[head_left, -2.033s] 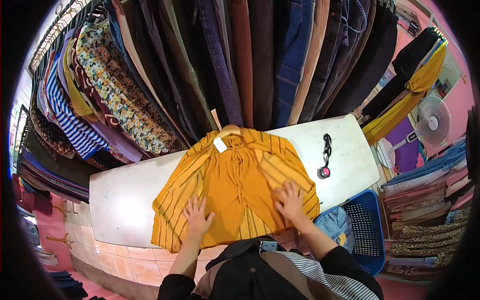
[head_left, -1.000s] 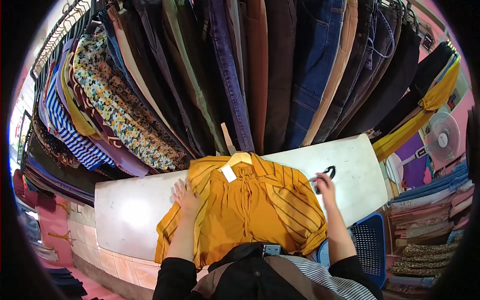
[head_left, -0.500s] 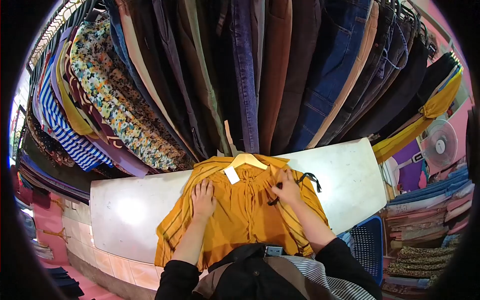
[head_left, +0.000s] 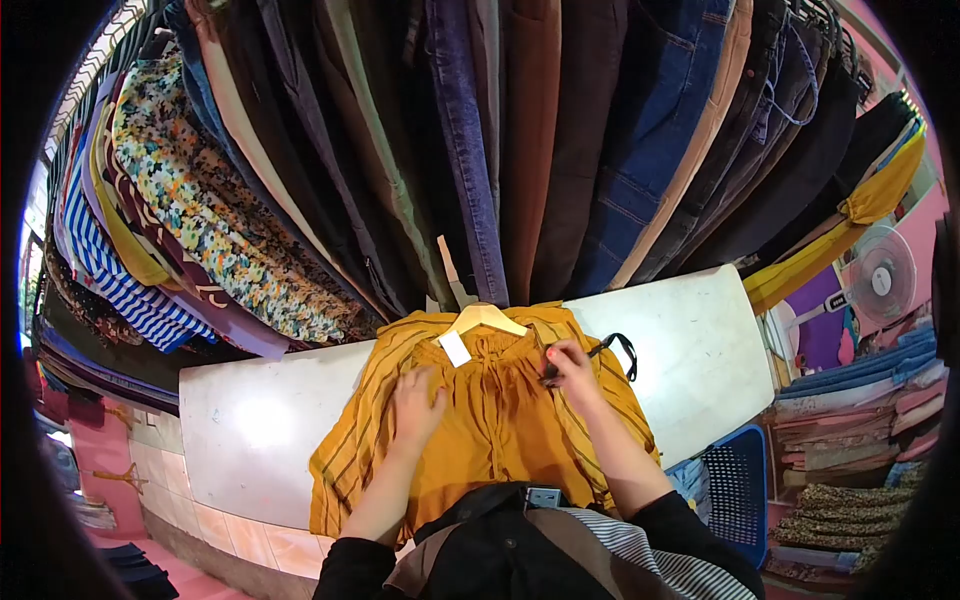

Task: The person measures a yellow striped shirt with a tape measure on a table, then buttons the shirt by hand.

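Note:
A mustard-yellow garment [head_left: 480,420] with dark stripes at its sides lies spread on the white table [head_left: 250,420]. A wooden hanger [head_left: 485,319] sits at its neckline, beside a white tag [head_left: 454,347]. My left hand [head_left: 417,407] rests on the garment's left part, fingers apart. On the right side of the neckline, my right hand [head_left: 573,372] is closed round a small dark thing, with a black strap [head_left: 622,355] beyond it. What exactly the fingers hold is mostly hidden.
Behind the table hang trousers and jeans [head_left: 655,150], with a floral garment [head_left: 190,190] at the left. A blue basket [head_left: 735,490] stands at the lower right, near folded clothes [head_left: 850,440]. A fan [head_left: 880,278] is at the right.
My right hand has closed its fingers near the neckline and the black strap has shifted up. My left hand has moved slightly down and right. The view has shifted a little.

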A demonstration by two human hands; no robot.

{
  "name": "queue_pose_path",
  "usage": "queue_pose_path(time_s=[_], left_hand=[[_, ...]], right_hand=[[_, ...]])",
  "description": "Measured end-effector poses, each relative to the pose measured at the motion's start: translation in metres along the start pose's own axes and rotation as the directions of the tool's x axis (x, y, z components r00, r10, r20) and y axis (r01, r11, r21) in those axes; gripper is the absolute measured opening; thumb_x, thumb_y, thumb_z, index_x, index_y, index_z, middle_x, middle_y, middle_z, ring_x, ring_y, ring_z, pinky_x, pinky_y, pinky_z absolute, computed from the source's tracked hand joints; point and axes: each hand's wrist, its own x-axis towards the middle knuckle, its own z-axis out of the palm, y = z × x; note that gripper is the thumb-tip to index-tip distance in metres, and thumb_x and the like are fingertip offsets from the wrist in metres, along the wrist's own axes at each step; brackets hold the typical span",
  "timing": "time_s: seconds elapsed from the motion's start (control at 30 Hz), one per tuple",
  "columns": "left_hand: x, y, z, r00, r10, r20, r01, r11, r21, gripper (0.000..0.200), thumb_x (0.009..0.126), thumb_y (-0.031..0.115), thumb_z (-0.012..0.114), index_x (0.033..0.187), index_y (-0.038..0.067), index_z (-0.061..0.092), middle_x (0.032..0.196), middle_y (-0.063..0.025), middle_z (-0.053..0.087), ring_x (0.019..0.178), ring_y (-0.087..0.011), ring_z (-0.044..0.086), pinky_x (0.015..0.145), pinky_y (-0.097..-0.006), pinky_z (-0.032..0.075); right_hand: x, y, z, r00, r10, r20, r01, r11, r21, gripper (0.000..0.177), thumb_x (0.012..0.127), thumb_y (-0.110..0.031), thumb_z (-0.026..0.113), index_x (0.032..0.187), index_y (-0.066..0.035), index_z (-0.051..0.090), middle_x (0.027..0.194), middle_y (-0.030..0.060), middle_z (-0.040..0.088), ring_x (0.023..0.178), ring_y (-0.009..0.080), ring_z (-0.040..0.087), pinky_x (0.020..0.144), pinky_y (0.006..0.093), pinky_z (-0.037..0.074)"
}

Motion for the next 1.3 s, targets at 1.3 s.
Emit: queue_pose_path(time_s=[1.3], left_hand=[[0.064, -0.064, 0.042, 0.946, -0.293, -0.140, 0.262, 0.944, -0.202, 0.010, 0.075, 0.008, 0.071, 0.080, 0.000, 0.067, 0.077, -0.0119, 0.065, 0.067, -0.0236, 0.063, 0.064, -0.0323, 0.050]], right_hand=[[0.063, 0.028, -0.028, 0.962, -0.272, -0.038, 0.127, 0.562, -0.817, 0.045, 0.067, -0.031, 0.075, 0.101, -0.002, 0.069, 0.099, 0.0208, 0.062, 0.092, 0.0329, 0.062, 0.084, 0.0382, 0.048]])
